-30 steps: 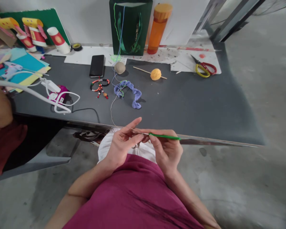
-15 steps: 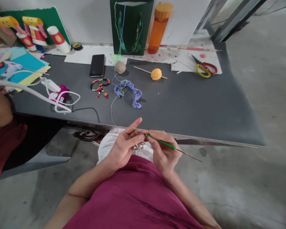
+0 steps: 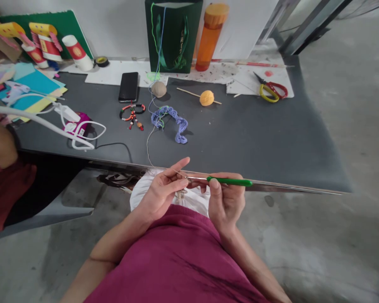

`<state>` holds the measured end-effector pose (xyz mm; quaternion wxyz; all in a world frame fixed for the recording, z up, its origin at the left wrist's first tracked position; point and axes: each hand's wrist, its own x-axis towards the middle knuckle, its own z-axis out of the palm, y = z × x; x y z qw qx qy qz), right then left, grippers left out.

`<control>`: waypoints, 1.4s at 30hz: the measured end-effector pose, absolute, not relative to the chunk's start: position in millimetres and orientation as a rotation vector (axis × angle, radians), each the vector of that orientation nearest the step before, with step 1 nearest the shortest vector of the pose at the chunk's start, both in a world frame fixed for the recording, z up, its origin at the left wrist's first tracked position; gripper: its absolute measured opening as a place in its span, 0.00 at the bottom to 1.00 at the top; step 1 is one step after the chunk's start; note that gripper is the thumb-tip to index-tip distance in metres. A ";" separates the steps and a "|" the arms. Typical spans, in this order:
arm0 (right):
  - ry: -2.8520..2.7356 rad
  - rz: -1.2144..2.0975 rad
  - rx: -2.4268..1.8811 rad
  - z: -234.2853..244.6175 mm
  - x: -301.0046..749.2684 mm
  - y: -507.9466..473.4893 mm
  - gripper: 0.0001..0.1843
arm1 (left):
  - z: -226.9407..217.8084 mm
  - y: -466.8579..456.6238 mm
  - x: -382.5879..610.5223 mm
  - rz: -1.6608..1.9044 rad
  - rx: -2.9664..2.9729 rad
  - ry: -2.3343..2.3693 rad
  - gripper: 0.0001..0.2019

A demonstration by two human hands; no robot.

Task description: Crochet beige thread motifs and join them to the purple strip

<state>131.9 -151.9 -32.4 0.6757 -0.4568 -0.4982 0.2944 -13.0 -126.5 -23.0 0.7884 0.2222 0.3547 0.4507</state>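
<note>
The right grip (image 3: 226,202) is closed firmly on a slim green-handled metal crochet hook (image 3: 230,182), held in the air by the near edge of the dark grey worktop (image 3: 271,155), its long axis nearly level and its bare tip pointing left. The left grip (image 3: 161,194) appears to pinch a pale thread (image 3: 148,147), which runs to a lilac crocheted strip (image 3: 177,126). Too little tension could let the thread slip, and the fine tip could snag or split it.
</note>
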 end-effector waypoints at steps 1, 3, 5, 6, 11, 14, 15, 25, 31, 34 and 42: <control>-1.106 0.696 -1.021 -32.4 132.5 -151.9 0.03 | -23.2 -126.8 -13.6 0.964 0.489 0.762 0.24; -1.065 0.787 -0.988 -32.8 133.2 -152.0 0.03 | -23.3 -127.5 -15.2 0.940 0.500 0.749 0.24; -1.031 0.889 -0.939 -33.9 133.7 -151.5 0.02 | -22.8 -128.0 -17.1 0.910 0.504 0.730 0.23; -1.016 0.933 -0.917 -34.6 134.0 -151.0 0.02 | -22.4 -128.0 -18.1 0.898 0.505 0.725 0.23; -0.936 1.097 -0.907 -35.8 138.4 -146.8 0.07 | -19.1 -124.6 -21.1 0.843 0.480 0.707 0.21; -0.884 1.194 -0.883 -35.0 141.2 -144.2 0.10 | -15.9 -123.0 -19.4 0.814 0.467 0.655 0.20; -0.866 1.235 -0.871 -35.1 141.4 -143.5 0.11 | -14.8 -123.1 -18.1 0.817 0.472 0.643 0.20; -0.944 1.109 -0.878 -43.2 129.1 -142.1 0.06 | -10.8 -129.2 -8.6 1.004 0.605 0.785 0.43; -0.856 1.081 -0.854 -39.4 137.8 -136.1 0.08 | -9.7 -127.7 -13.0 1.005 0.784 0.845 0.33; -0.881 1.036 -0.897 -38.5 142.5 -136.0 0.09 | -10.3 -128.2 -13.2 1.019 0.827 0.882 0.39; -1.348 0.349 -0.941 -49.2 136.6 -147.3 0.16 | -11.4 -134.1 -2.0 1.149 0.915 0.918 0.55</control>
